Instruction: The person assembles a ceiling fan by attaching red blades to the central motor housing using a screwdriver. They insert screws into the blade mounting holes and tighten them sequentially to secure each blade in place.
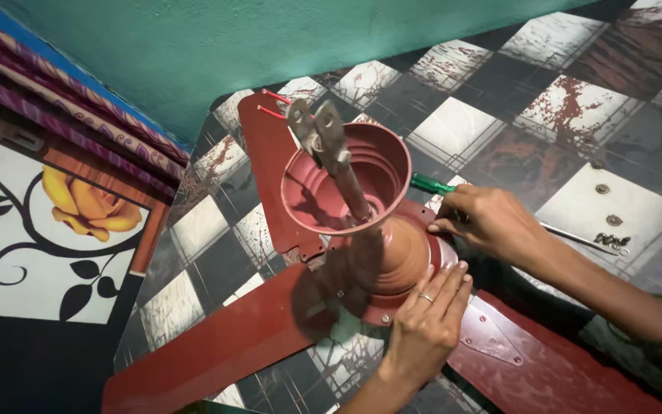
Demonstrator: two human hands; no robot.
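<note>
A checkered tile floor of dark and white marbled squares fills the view, meeting a teal wall at the top and a panel painted with a yellow rose on the left.

On the floor lies a maroon ceiling fan, taken down and resting with its down rod pointing up toward the camera. Three blades show: one long blade runs to the lower left, one points up toward the wall, and one lies at the lower right with a grey bracket plate screwed to it. The domed motor housing sits at the centre, dull and dusty (its paint looks scuffed in places). Above it a wide maroon canopy cup opens upward around the grey metal rod, whose top ends in a flat drilled bracket; two red wires trail past it.

The left hand, a ring on one finger, lies flat with fingers together, pressed against the lower edge of the motor housing. The right hand is clamped around a green-handled screwdriver at the housing's right side; its metal shaft runs out behind the hand.

A few small screws and washers lie loose on a white tile to the right.
</note>
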